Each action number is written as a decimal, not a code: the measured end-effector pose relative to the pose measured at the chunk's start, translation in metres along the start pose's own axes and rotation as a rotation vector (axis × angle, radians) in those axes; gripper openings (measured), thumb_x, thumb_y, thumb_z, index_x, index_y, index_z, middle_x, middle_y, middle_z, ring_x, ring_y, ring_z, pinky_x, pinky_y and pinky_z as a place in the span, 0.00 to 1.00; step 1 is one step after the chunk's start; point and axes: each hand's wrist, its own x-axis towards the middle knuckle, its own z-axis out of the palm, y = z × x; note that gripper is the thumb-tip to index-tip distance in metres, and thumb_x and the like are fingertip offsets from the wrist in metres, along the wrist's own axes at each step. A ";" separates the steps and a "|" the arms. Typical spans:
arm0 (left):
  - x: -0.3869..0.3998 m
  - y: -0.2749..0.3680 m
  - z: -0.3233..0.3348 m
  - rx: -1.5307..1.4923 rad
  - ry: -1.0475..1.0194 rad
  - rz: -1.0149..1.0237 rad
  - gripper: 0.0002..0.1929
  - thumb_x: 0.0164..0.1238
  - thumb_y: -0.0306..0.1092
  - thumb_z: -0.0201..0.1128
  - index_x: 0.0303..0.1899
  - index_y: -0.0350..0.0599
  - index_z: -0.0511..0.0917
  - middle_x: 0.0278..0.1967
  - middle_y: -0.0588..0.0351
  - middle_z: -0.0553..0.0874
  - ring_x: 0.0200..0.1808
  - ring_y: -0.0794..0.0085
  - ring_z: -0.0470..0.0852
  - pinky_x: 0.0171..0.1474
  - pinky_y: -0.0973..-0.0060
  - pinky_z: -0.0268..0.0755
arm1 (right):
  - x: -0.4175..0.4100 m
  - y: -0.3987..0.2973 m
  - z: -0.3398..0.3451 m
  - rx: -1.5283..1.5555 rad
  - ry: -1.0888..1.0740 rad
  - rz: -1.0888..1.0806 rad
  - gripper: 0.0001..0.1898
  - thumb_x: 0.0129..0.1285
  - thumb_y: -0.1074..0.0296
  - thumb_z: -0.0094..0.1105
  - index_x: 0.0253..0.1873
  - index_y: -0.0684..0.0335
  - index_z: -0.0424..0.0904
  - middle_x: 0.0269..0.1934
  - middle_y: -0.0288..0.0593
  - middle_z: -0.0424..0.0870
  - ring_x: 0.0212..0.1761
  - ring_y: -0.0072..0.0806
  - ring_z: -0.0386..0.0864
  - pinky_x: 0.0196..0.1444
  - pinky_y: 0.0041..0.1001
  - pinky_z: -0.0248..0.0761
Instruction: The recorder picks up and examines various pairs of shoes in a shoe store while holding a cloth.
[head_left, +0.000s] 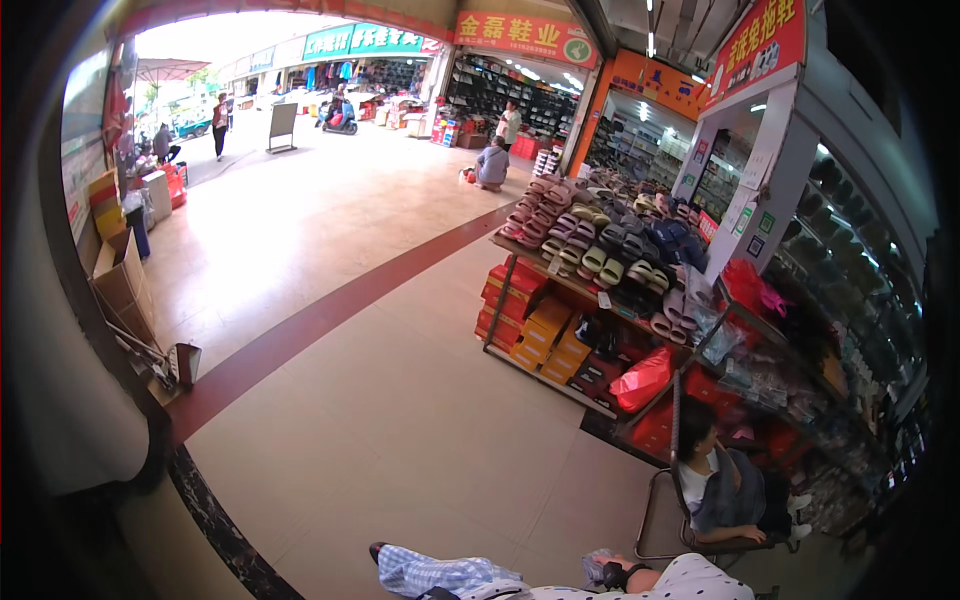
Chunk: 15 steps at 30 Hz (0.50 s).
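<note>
At the bottom edge my right hand (616, 562) is partly visible, a black band (616, 576) around its wrist. It touches a bunched grey cloth (595, 568), and the fingers are too hidden to tell whether they grip it. White fabric with dark polka dots (697, 577) covers the arm's side. To the left lies blue-and-white checked fabric (439, 571) with a small dark tip (376, 553), too unclear to name. My left hand is out of view. Pale floor tiles (420, 450) stretch ahead.
A seated person (720, 480) occupies a metal-framed chair (651, 517) at right. Behind stands a display table (555, 266) with slippers (592, 259) above shoeboxes (551, 330). A cardboard box (124, 289) and dustpan (184, 363) line the left wall. Farther off, a person crouches (492, 165).
</note>
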 end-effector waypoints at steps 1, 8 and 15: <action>0.017 0.020 -0.009 0.042 0.017 -0.005 0.08 0.60 0.35 0.57 0.26 0.43 0.75 0.24 0.56 0.79 0.21 0.71 0.73 0.23 0.72 0.66 | 0.002 -0.028 0.023 0.009 -0.011 -0.030 0.21 0.54 0.59 0.66 0.43 0.74 0.76 0.32 0.47 0.84 0.27 0.30 0.83 0.27 0.28 0.76; 0.107 0.146 -0.034 -0.118 0.086 0.056 0.10 0.60 0.36 0.56 0.23 0.43 0.72 0.19 0.58 0.75 0.19 0.71 0.72 0.23 0.72 0.65 | -0.030 -0.274 0.195 -0.046 -0.067 -0.489 0.20 0.55 0.64 0.66 0.47 0.72 0.75 0.37 0.44 0.82 0.35 0.27 0.81 0.37 0.27 0.76; 0.240 0.250 -0.052 0.106 -0.143 0.161 0.08 0.61 0.34 0.58 0.26 0.44 0.74 0.20 0.60 0.74 0.20 0.75 0.69 0.22 0.74 0.64 | -0.035 -0.368 0.290 -0.010 -0.034 -0.613 0.18 0.56 0.65 0.65 0.48 0.68 0.76 0.40 0.42 0.83 0.39 0.26 0.80 0.43 0.26 0.75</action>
